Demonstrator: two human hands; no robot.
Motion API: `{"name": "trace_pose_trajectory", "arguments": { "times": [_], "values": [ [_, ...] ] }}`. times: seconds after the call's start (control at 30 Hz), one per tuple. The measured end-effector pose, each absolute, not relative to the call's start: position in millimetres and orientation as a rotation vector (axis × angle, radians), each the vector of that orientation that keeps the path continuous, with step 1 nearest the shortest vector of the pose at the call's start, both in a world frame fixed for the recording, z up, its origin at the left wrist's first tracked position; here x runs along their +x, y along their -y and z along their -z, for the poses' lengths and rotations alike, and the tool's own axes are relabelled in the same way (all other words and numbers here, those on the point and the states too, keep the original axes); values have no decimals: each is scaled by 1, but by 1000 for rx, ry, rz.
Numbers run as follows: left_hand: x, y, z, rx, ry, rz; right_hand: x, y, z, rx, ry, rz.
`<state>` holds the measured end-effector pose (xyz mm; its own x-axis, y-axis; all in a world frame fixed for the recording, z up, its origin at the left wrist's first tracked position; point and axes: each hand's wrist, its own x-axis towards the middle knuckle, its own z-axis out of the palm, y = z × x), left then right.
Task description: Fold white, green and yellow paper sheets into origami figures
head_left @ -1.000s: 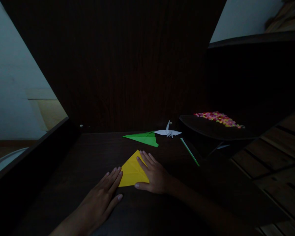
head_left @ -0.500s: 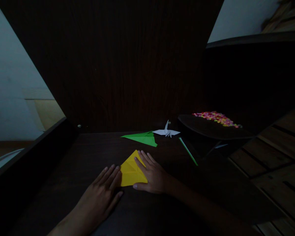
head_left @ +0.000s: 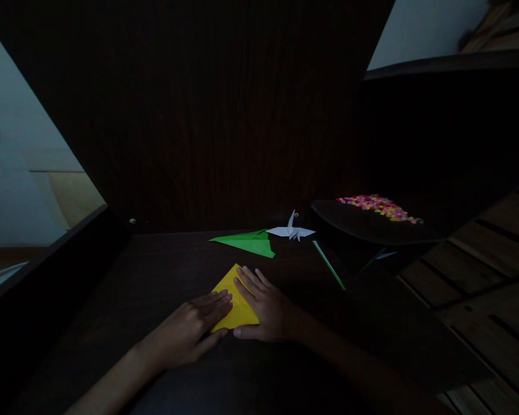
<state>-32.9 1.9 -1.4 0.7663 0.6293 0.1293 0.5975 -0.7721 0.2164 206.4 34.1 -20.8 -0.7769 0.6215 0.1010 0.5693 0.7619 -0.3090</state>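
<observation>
A creased sheet of yellow origami paper [head_left: 241, 314] lies folded on the dark wooden surface, partly covered by both hands. My left hand [head_left: 199, 324] rests flat over its left side, fingers stretched out across the paper. On the right edge my right hand [head_left: 266, 305] presses down with fingers spread and the thumb at the lower edge. Just beyond the hands lies a green folded paper plane [head_left: 248, 244]. Touching or very near its right end is a white paper crane [head_left: 291, 231].
A narrow green-and-white paper strip [head_left: 328, 265] lies to the right. Small colourful pieces [head_left: 380, 207] are heaped on a rounded dark shelf [head_left: 350, 227]. A tall dark panel [head_left: 225, 115] stands behind, and a raised side board [head_left: 47, 265] borders the left.
My left hand has slid to the right, from the left edge of the yellow paper onto its face. My right hand has stayed nearly in place.
</observation>
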Motion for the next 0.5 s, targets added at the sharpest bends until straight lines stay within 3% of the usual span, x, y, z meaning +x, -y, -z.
{"name": "trace_pose_trajectory", "arguments": {
  "times": [0.5],
  "values": [
    [-42,-9,5,2759,-961,-574,218,-42,15,-814,2784,-523]
  ]
}}
